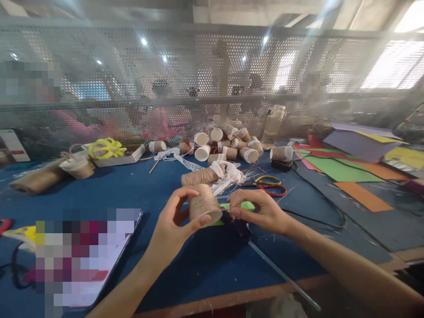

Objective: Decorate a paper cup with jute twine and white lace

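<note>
My left hand (179,212) grips a paper cup (203,203) wrapped in jute twine, tilted on its side with the rim toward the lower right. My right hand (253,207) is closed in a pinch beside that rim, on a thin strand that seems to be twine running to the cup. Under the right hand lies a dark hot glue gun (236,225), partly hidden, and a clear glue stick (285,276) lies slanting below it. Behind the cup rest a roll of jute twine (200,176) and crumpled white lace (228,174). Scissors (273,185) with yellow and red handles lie beyond my right hand.
Several twine-wrapped cups (230,148) are heaped at the back, near a clear bottle (274,123). Coloured paper sheets (347,168) spread on the right, with a black cable (326,201) nearby. A tablet-like screen (109,260) lies front left; a yellow ribbon roll (106,149) stands behind.
</note>
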The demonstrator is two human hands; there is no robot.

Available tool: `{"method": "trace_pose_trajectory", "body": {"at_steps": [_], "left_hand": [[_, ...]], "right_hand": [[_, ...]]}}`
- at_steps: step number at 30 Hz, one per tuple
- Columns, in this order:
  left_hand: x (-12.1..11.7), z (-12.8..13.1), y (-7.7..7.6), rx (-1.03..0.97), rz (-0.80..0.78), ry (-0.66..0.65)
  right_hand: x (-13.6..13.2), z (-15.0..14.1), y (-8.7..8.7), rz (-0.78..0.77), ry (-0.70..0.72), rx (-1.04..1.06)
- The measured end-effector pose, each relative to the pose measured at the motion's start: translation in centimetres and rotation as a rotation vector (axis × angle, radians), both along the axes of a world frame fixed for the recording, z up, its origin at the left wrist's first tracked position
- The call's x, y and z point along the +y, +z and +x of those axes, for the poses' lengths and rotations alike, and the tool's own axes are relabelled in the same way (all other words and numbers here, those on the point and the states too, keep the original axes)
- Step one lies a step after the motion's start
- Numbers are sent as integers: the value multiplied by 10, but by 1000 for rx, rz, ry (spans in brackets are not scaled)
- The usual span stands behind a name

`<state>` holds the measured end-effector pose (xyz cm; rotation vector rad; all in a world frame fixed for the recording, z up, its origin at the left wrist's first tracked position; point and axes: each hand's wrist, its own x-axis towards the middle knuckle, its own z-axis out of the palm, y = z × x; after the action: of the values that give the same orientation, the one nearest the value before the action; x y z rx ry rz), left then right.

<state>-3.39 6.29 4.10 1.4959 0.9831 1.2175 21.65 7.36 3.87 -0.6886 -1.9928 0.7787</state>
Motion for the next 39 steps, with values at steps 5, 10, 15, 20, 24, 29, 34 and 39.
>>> {"method": "trace_pose_trajectory", "body": {"at_steps": [5, 10, 15, 20, 24, 29, 34, 39], "left_hand": [[-3, 4, -1, -46, 82, 10], [-8, 11, -2, -68, 135, 63], [-8, 9, -6, -61, 216, 79], [-4, 1, -11, -11, 332, 23], [-6, -1, -13, -9, 355, 46], [-8, 2, -14, -39, 286, 36], [-10, 7, -10, -127, 132, -16], [-19, 12, -2, -145, 17, -25]], "right_hand": [[-2, -2, -1, -197, -28, 28], [-2, -3, 0, -309, 31, 67], [-4, -7, 4, -370, 52, 64], [-5, -8, 5, -390, 94, 62], [-5, -9, 4, -393, 116, 41], [-8, -10, 6, -234, 114, -34], [-10, -4, 6, 28, 3, -149], [-8, -6, 2, 60, -66, -197]]}}
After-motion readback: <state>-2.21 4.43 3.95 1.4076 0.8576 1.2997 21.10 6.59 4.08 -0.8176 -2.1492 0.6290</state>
